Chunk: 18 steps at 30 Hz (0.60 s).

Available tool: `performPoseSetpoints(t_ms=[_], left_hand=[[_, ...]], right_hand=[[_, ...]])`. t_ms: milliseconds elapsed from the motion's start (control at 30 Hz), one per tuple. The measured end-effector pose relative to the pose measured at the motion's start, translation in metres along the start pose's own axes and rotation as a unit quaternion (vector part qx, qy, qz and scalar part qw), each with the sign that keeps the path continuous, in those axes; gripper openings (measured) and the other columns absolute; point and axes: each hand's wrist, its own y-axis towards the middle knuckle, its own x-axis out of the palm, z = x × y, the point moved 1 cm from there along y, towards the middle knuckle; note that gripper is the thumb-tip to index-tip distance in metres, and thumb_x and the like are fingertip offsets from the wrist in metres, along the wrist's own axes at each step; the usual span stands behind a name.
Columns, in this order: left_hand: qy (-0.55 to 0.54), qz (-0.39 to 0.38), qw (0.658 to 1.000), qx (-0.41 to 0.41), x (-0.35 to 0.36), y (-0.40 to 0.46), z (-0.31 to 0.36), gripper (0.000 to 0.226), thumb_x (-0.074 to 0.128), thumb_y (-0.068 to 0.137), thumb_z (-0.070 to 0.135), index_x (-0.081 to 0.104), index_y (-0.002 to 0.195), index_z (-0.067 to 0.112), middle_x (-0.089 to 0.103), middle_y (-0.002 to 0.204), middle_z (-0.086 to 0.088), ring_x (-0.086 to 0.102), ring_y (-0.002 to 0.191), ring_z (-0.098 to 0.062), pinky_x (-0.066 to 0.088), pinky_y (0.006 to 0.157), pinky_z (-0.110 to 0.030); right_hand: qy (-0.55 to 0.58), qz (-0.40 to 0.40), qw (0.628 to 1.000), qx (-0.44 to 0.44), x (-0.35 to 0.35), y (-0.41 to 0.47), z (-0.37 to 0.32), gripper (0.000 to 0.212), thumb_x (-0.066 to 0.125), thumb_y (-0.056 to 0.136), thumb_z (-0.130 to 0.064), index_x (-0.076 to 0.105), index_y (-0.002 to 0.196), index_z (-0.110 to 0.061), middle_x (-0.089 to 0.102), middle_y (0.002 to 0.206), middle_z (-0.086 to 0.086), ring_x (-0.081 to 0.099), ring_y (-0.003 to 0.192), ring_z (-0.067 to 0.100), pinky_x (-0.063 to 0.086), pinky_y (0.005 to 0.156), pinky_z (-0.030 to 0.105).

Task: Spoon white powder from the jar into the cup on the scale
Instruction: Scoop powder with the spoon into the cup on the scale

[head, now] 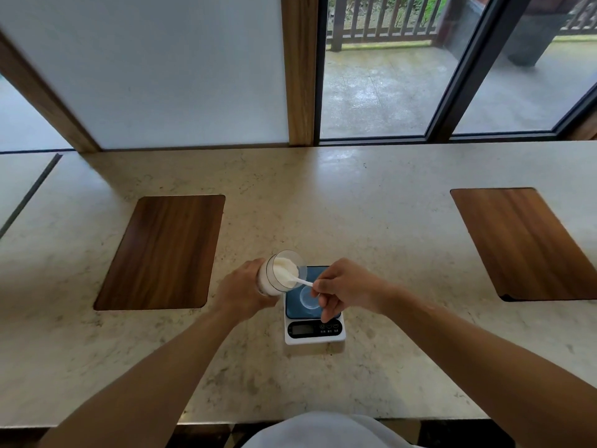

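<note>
White powder (285,269) fills the clear jar (278,275), which the left hand (240,291) holds tilted, with its open mouth turned to the right and a little toward the person. The fingers of this hand are wrapped around the body of the jar, so the jar is lifted and leans over the left far corner of the scale (315,321). The right hand (347,287) pinches the handle of a small white spoon (298,281) between thumb and first fingers; the other fingers are curled in. The spoon lies almost flat, its long axis going from the right hand on the right to the jar mouth on the left, and its bowl is inside the mouth, at the lower edge of the powder.

The cup (308,298) is small and clear. It stands on the blue plate of the scale, just below the spoon handle and near the right hand, partly hidden by the fingers. I cannot tell if there is already powder in it, and the display of the scale is too dark to read.

The step now seems to be the loading of the spoon. The important relation for the coming move is short: the cup lies to the right and nearer than the spoon bowl, almost under the handle. So the right hand, which is the nearer one, needs only to draw the spoon back toward itself and keep it level until the bowl is above the cup, then turn it. The risk is that powder falls on the scale plate beside the cup.
</note>
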Motion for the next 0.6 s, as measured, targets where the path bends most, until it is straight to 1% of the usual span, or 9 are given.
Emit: performPoseSetpoints(t_ms=[133, 267, 400, 533, 600], left_hand=[[-0.006, -0.003, 1.000, -0.001, 0.002, -0.002, -0.002, 0.085, 0.091, 0.062, 0.043, 0.054, 0.136, 0.021, 0.066, 0.128, -0.002, 0.064, 0.111, -0.021, 0.055, 0.096, -0.041], [0.000, -0.004, 1.000, -0.001, 0.003, -0.004, -0.005, 0.085, 0.090, 0.064, 0.045, 0.054, 0.137, 0.021, 0.066, 0.130, -0.002, 0.064, 0.113, -0.022, 0.054, 0.098, -0.043], [-0.002, -0.002, 1.000, -0.008, 0.004, -0.005, -0.005, 0.084, 0.090, 0.065, 0.044, 0.053, 0.137, 0.021, 0.065, 0.131, -0.001, 0.063, 0.114, -0.022, 0.054, 0.099, -0.044], [-0.004, 0.001, 1.000, -0.027, 0.003, -0.006, -0.008, 0.083, 0.090, 0.062, 0.043, 0.055, 0.135, 0.024, 0.067, 0.127, 0.001, 0.064, 0.109, -0.021, 0.055, 0.096, -0.044], [-0.003, 0.000, 0.999, -0.039, 0.002, -0.007, -0.012, 0.082, 0.090, 0.061, 0.044, 0.056, 0.133, 0.025, 0.067, 0.124, 0.003, 0.064, 0.106, -0.019, 0.056, 0.093, -0.042]], right_hand=[[-0.003, 0.005, 1.000, -0.007, 0.000, -0.004, -0.001, 0.022, 0.055, 0.098, -0.008, 0.072, 0.090, 0.001, 0.073, 0.070, 0.013, 0.073, 0.064, 0.028, 0.063, 0.068, 0.035], [-0.006, 0.012, 1.000, -0.010, 0.000, -0.005, -0.001, 0.022, 0.056, 0.098, -0.009, 0.072, 0.088, -0.001, 0.073, 0.069, 0.012, 0.074, 0.063, 0.026, 0.062, 0.064, 0.032], [-0.012, 0.010, 1.000, -0.020, -0.001, -0.007, 0.001, 0.021, 0.056, 0.098, -0.010, 0.072, 0.087, -0.003, 0.074, 0.068, 0.010, 0.074, 0.063, 0.026, 0.062, 0.063, 0.030], [-0.016, 0.015, 0.999, -0.029, -0.005, -0.009, 0.005, 0.022, 0.056, 0.098, -0.012, 0.073, 0.087, -0.003, 0.074, 0.066, 0.007, 0.075, 0.063, 0.025, 0.061, 0.061, 0.028], [-0.013, 0.017, 0.999, -0.036, -0.009, -0.011, 0.009, 0.022, 0.055, 0.098, -0.011, 0.073, 0.089, -0.002, 0.073, 0.065, 0.007, 0.075, 0.064, 0.027, 0.061, 0.062, 0.029]])
